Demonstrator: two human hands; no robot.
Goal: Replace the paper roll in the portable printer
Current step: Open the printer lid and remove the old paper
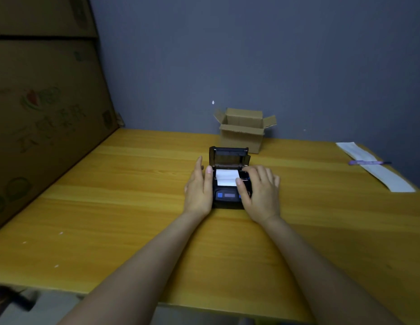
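Note:
A small black portable printer (227, 200) sits mid-table with its lid (229, 156) swung up and back. A white paper roll (226, 177) lies in the open bay, its loose end drawn toward me over the front. My left hand (199, 186) grips the printer's left side, thumb on the bay's edge. My right hand (259, 186) rests on the right side, thumb pressing the paper's right edge, fingers spread over the casing.
An open small cardboard box (243, 131) stands just behind the printer against the grey wall. A long white paper strip (377, 168) with a purple pen (368, 162) across it lies at the far right. Large cardboard cartons (45, 109) wall off the left side.

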